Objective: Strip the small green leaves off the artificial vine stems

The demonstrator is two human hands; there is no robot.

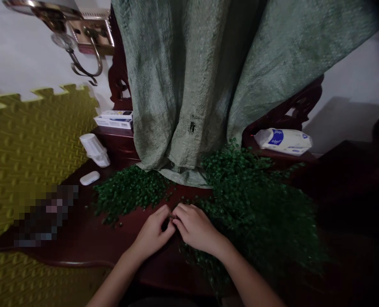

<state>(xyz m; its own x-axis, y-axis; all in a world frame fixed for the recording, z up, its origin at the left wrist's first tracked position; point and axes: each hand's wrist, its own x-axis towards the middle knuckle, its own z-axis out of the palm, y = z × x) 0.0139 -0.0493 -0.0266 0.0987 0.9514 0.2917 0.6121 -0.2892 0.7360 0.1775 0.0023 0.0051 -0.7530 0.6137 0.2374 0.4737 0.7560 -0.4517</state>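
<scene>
My left hand (155, 228) and my right hand (194, 224) meet above the dark red table (90, 238), fingertips almost touching. Both are closed in a pinch around something small between them, too dark to make out. A pile of loose green pieces, like small pods or buds (131, 189), lies beyond my left hand. The larger heap of green stemmed sprigs (259, 209) spreads beside and beyond my right hand, some of it reaching under my right forearm.
A grey-green woven cloth (198, 85) hangs behind the piles. At left are a white cup (95, 149), a white oval case (90, 178), boxes (114, 119) and a yellow foam mat (39, 140). A tissue pack (285, 141) lies at right.
</scene>
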